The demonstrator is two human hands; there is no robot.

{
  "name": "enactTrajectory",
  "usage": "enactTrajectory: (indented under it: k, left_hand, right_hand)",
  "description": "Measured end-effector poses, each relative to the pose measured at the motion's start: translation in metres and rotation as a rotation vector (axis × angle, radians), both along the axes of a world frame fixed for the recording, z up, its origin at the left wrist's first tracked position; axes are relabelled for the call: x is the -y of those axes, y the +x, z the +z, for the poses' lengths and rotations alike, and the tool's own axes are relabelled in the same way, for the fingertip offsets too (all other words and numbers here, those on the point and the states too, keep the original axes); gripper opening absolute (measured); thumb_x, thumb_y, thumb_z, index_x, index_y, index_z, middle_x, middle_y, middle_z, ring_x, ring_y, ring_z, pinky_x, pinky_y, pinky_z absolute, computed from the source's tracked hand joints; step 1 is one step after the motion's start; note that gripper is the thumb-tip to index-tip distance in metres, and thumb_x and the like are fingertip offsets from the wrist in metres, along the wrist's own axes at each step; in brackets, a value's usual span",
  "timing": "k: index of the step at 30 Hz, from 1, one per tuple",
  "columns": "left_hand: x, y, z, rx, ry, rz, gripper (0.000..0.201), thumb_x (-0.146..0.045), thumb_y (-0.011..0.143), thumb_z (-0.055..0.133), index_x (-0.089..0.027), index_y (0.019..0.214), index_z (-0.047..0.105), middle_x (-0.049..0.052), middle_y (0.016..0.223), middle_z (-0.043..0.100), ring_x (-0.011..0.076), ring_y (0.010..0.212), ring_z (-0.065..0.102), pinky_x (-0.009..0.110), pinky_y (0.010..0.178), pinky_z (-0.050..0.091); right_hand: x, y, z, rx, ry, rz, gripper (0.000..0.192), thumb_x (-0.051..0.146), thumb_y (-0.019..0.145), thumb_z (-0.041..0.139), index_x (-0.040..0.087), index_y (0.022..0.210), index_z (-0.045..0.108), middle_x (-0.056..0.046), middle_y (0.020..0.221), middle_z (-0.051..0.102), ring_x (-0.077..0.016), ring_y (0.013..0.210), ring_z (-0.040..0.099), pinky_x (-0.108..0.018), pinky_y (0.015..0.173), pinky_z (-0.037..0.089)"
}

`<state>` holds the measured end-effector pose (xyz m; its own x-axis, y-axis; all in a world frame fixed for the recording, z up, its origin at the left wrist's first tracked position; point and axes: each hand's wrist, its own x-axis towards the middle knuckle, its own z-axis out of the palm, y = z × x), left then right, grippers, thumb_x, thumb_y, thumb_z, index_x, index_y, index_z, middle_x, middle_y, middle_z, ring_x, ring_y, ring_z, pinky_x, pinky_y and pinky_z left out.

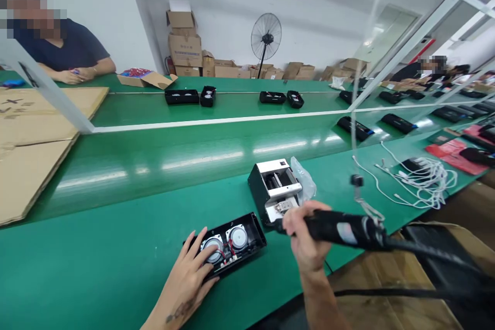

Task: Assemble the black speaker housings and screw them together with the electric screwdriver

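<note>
Right grip [305, 234] clasps tool [346, 228]; splayed left [193, 269] touches casing [253, 238].

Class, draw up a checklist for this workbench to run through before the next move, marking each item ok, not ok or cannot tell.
1. Open black rectangular housing steadied: ok; the left hand rests on it.
2. Two round silver-grey speakers inside the housing: ok; they sit side by side.
3. Left fingers clear of the speakers: not ok; they reach over the left one.
4. Black cylindrical corded tool in hand: ok; the right hand grips it.
5. Screw at the tool's tip: cannot tell; too small to make out.
6. Tangled white cables away from the housing: ok; they lie far to its right.
</note>
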<state>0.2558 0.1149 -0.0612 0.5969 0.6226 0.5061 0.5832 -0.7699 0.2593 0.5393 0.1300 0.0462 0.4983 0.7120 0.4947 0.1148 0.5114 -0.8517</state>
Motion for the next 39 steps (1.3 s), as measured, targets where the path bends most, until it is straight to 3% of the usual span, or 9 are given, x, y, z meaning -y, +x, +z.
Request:
enactTrajectory:
  k: [2,4,6,9,13,17,22,39]
  left_hand:
    - [0.003,-0.005,0.004,-0.062,0.036,-0.010,0.011,-0.034,0.096,0.072,-0.024,0.100,0.071,0.003,0.131,0.072,0.0334,0.155,0.039,0.058,0.131,0.029]
    - [0.003,-0.003,0.010,-0.099,0.051,-0.003,0.021,-0.037,0.096,0.074,-0.024,0.112,0.069,0.006,0.128,0.073,0.0361,0.149,0.046,0.064,0.125,0.037]
    - [0.002,0.007,0.015,-0.113,0.025,-0.006,0.026,-0.037,0.096,0.074,-0.024,0.118,0.067,0.005,0.120,0.075,0.0364,0.143,0.054,0.067,0.124,0.038]
    - [-0.002,0.028,0.021,-0.090,-0.036,-0.034,0.025,-0.038,0.096,0.073,-0.026,0.116,0.066,-0.001,0.106,0.077,0.0330,0.133,0.063,0.062,0.129,0.033]
    - [-0.002,0.046,0.018,-0.048,-0.036,0.018,0.015,-0.040,0.101,0.063,-0.026,0.105,0.067,-0.006,0.091,0.077,0.0270,0.115,0.071,0.051,0.134,0.020]
    - [0.003,0.051,0.014,-0.003,-0.020,0.078,0.027,-0.038,0.108,0.046,-0.025,0.096,0.068,-0.005,0.081,0.075,0.0218,0.106,0.071,0.041,0.135,0.009]
    - [0.004,0.051,0.018,0.031,-0.062,0.064,0.028,-0.035,0.109,0.045,-0.026,0.095,0.067,-0.006,0.081,0.076,0.0191,0.102,0.071,0.039,0.136,0.007]
    - [0.005,0.049,0.020,0.008,-0.103,0.046,0.021,-0.033,0.107,0.051,-0.025,0.095,0.066,-0.007,0.083,0.076,0.0178,0.099,0.071,0.038,0.136,0.002]
  right_hand:
    - [-0.017,0.026,0.001,-0.021,0.024,-0.125,0.029,0.024,0.092,0.077,0.023,0.112,0.055,0.012,0.060,0.061,-0.0120,0.050,0.056,-0.031,0.063,0.052]
    - [-0.030,0.044,-0.003,-0.027,0.022,-0.192,0.030,0.023,0.089,0.080,0.020,0.107,0.056,0.012,0.058,0.061,-0.0115,0.049,0.055,-0.031,0.065,0.050]
    - [-0.037,0.052,-0.008,-0.031,0.006,-0.196,0.030,0.026,0.087,0.081,0.020,0.102,0.055,0.012,0.056,0.060,-0.0114,0.047,0.053,-0.032,0.063,0.049]
    - [-0.034,0.054,-0.012,-0.031,-0.045,-0.115,0.031,0.026,0.086,0.082,0.021,0.099,0.055,0.011,0.056,0.061,-0.0108,0.044,0.052,-0.028,0.054,0.047]
    - [-0.013,0.045,-0.008,-0.035,-0.133,0.122,0.027,0.020,0.088,0.081,0.021,0.105,0.061,0.009,0.056,0.060,-0.0104,0.043,0.051,-0.024,0.047,0.045]
    - [0.013,0.017,-0.005,-0.130,-0.048,0.320,0.020,0.028,0.097,0.070,0.031,0.112,0.058,0.012,0.057,0.049,-0.0093,0.042,0.044,-0.022,0.044,0.043]
    - [0.028,-0.024,-0.015,-0.203,0.022,0.458,0.018,0.030,0.100,0.063,0.036,0.114,0.054,0.011,0.058,0.043,-0.0095,0.043,0.041,-0.020,0.044,0.040]
    - [0.027,-0.041,-0.038,-0.128,-0.093,0.485,0.018,0.024,0.100,0.063,0.034,0.111,0.053,0.010,0.064,0.051,-0.0116,0.047,0.047,-0.024,0.048,0.045]
